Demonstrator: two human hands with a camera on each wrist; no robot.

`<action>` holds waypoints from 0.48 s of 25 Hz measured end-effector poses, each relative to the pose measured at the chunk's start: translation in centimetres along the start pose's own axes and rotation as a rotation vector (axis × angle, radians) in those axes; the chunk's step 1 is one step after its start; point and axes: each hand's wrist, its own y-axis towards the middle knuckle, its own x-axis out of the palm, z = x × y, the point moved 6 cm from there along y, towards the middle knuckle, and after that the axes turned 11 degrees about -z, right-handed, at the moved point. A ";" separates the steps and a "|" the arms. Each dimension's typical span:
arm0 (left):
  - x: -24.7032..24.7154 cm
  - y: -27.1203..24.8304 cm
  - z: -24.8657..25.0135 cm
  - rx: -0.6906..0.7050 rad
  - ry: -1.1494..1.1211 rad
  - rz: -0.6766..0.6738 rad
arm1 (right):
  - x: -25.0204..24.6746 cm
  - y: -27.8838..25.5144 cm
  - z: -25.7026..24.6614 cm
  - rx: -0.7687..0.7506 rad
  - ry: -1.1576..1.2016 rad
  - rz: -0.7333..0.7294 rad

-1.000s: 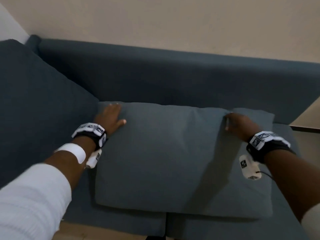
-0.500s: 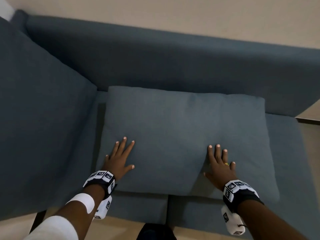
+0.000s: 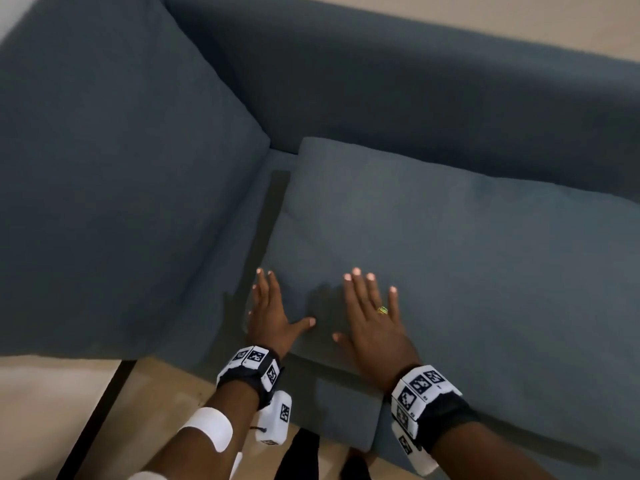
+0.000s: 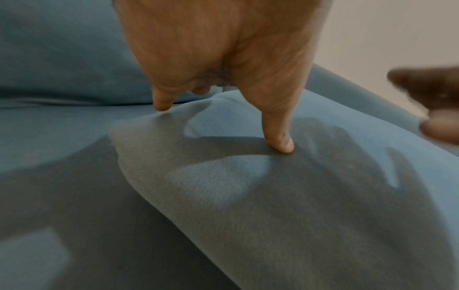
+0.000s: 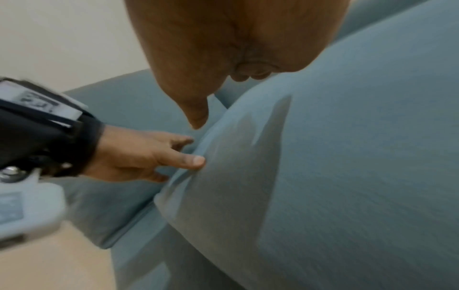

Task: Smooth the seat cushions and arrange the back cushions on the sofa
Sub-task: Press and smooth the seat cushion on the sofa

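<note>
A blue-grey back cushion (image 3: 450, 244) lies flat on the sofa's seat cushions (image 3: 339, 414). My left hand (image 3: 273, 306) rests flat with fingers straight on the cushion's near left corner (image 4: 149, 141), thumb (image 4: 280, 141) spread onto the fabric. My right hand (image 3: 370, 317) lies flat beside it on the cushion's near edge (image 5: 323, 176), fingers straight and together, a ring on one finger. Neither hand holds anything. A second large back cushion (image 3: 114, 174) leans at the left end. The sofa backrest (image 3: 415, 98) runs along the wall.
The front edge of the seat (image 3: 346, 441) is just under my wrists, with pale floor (image 3: 156, 410) below and a dark strip (image 3: 97, 420) by the sofa's left end. A pale wall (image 3: 519, 19) stands behind the backrest.
Both hands slid from the cushion's far corners down to its near edge. My right hand then moved left, close to my left hand. The view shifted toward the sofa's left end.
</note>
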 end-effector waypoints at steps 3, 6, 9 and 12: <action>-1.2 1.3 -2.2 -0.070 -0.185 -0.041 | -3.5 4.3 -6.7 -0.116 -0.029 0.173; -2.4 2.6 -3.1 0.008 -0.242 -0.018 | -4.0 8.0 -9.3 -0.103 -0.058 0.175; -1.8 3.8 -4.8 0.042 -0.230 -0.099 | 2.2 9.8 -6.5 -0.210 -0.271 -0.233; -1.3 4.3 -4.9 0.062 -0.177 -0.164 | 4.0 11.3 -5.4 -0.304 -0.404 -0.337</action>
